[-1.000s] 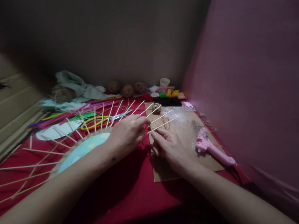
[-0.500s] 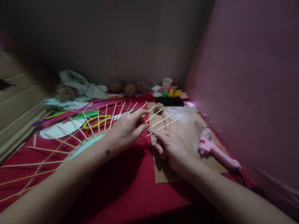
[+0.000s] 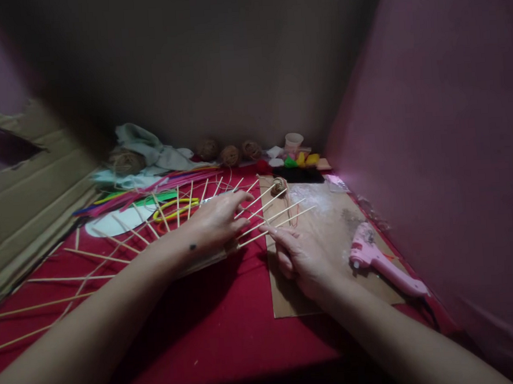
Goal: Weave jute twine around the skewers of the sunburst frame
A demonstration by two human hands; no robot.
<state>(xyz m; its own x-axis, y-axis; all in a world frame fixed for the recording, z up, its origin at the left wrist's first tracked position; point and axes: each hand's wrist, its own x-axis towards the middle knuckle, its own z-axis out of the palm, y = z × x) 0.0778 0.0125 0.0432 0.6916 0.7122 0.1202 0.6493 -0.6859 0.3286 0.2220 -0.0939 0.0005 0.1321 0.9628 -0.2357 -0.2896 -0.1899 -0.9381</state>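
Thin wooden sticks (image 3: 97,255) fan out from a round piece, whose pale edge (image 3: 204,262) shows beneath my left forearm. Over the right side of this fan lies my left hand (image 3: 221,217), its thumb and index finger apart; its other fingers are partly hidden. My right hand (image 3: 301,256) is closed in a pinch at the rightmost sticks, with thumb and index finger on a thin strand of twine (image 3: 262,219) that crosses between the sticks. Behind the stick tips sits a small ball of twine (image 3: 277,186) on a cardboard sheet (image 3: 327,295).
A pink glue gun (image 3: 373,254) lies on the cardboard at right. Yellow-handled scissors (image 3: 166,210) and a white oval (image 3: 114,222) lie under the sticks. Twine balls (image 3: 230,155), cloth (image 3: 140,144), a cup (image 3: 294,141) and colourful pieces (image 3: 300,160) line the back wall.
The view has shifted slightly left. The round piece's edge now shows below my left hand, and more twine shows between my hands. My right hand keeps its pinch at the sticks.
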